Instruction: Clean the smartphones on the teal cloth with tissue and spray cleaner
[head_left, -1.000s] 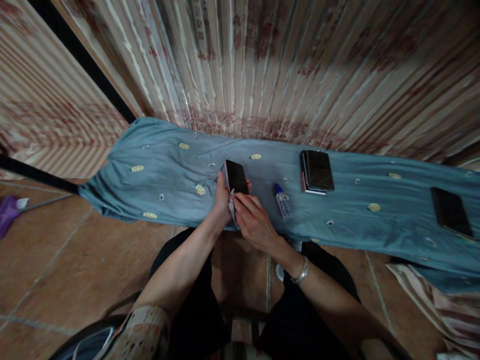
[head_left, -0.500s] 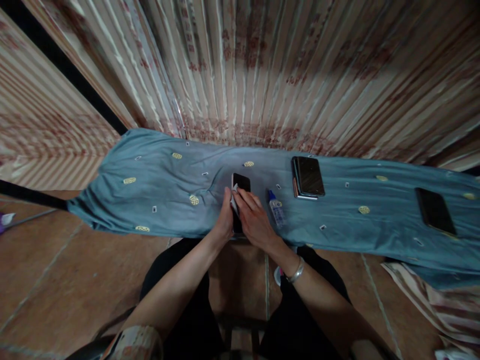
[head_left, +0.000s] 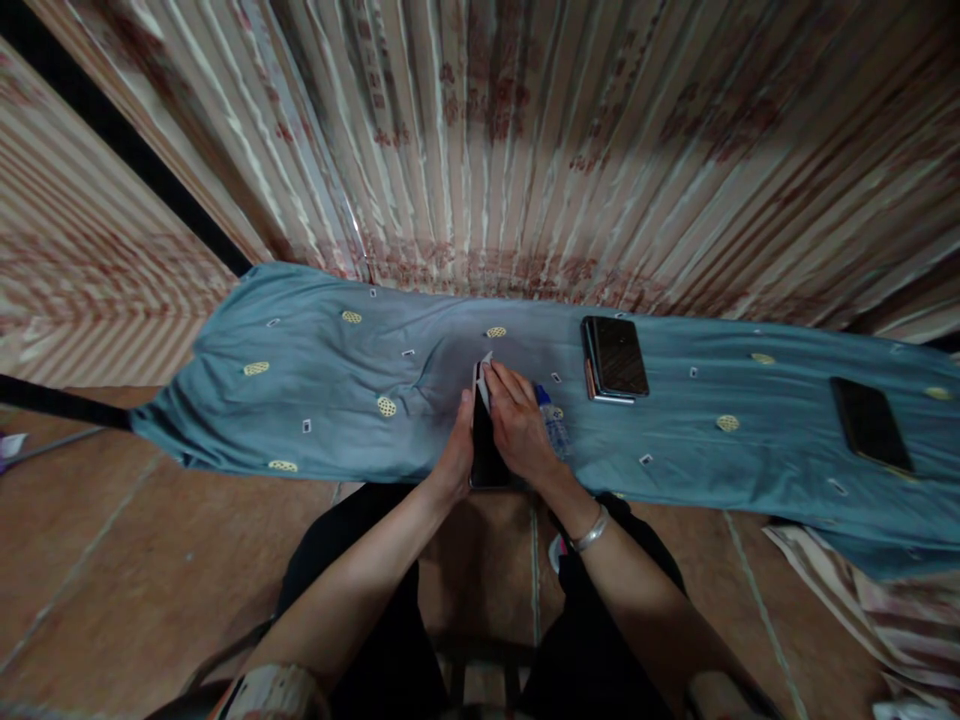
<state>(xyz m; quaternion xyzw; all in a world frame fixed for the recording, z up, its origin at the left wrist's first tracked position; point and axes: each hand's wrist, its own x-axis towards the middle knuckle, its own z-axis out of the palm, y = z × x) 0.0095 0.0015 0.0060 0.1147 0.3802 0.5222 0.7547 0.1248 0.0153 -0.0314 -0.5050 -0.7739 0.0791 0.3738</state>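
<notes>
A black phone (head_left: pixel 489 462) lies near the front edge of the cloth-covered bench, between my hands. My left hand (head_left: pixel 456 448) grips its left edge, thumb along the side. Pressed to the phone's upper part by my right hand (head_left: pixel 519 420) is a small white wipe (head_left: pixel 485 366); its tip sticks out past the fingers. The right fingers are together and hide much of the phone's far end. Just right of that hand lies a clear bottle with a blue cap (head_left: pixel 553 420), partly covered by it.
A stack of phones (head_left: pixel 616 356) rests to the right of the bottle. Another dark phone (head_left: pixel 871 424) lies farther right. Blue-green cloth (head_left: pixel 337 380) with yellow prints covers the narrow bench, and striped curtains (head_left: pixel 480 150) hang behind it.
My right hand has slid a little to the right with the wipe, over part of the bottle. The phone's far end is now hidden and more of its near end shows.
</notes>
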